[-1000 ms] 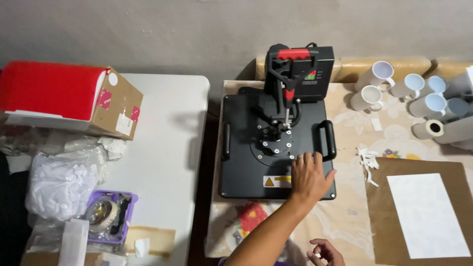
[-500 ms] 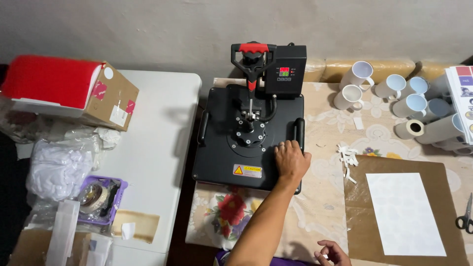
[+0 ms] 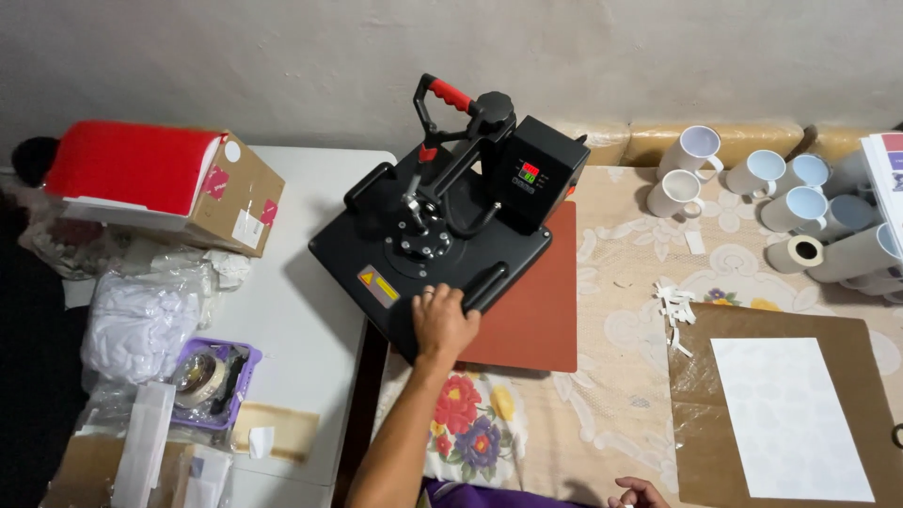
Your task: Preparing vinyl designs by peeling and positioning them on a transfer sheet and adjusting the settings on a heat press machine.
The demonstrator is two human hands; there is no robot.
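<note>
At the near edge, only the fingertips of the right hand (image 3: 638,491) show, loosely spread and holding nothing. The landmark is the black heat press (image 3: 442,235), which sits across the seam between a white worktop (image 3: 310,310) and a worktop covered by a beige floral cloth (image 3: 621,414).

The left hand (image 3: 442,325) reaches up from the near edge, forearm nearly straight, palm down. Its fingers (image 3: 435,299) are curled over the near edge of the press's upper plate, beside the front handle bar, gripping it. The upper plate is swung out leftward, so the rust-red lower pad (image 3: 541,310) lies bare to the right of the hand.

Right of the press, nearer the viewer, one brown paper sheet (image 3: 696,404) carries one white sheet (image 3: 785,419). Between that and the press lies a scatter of small white strips (image 3: 675,310), too many and too small to count.

Left of the press, near, a purple tray (image 3: 218,381) holds a tape roll, with a bag of white fabric (image 3: 141,329) just beyond it. Farther left stands one cardboard box (image 3: 240,202) with a red roll (image 3: 132,165) resting on it.

Farthest, right of the press against the wall, stand white mugs (image 3: 691,155); I count about seven, though those at the frame's edge overlap. One roll of tape (image 3: 795,252) lies beside them. The red-gripped lever (image 3: 447,94) stands up at the press's far side, next to the control box (image 3: 536,174).
</note>
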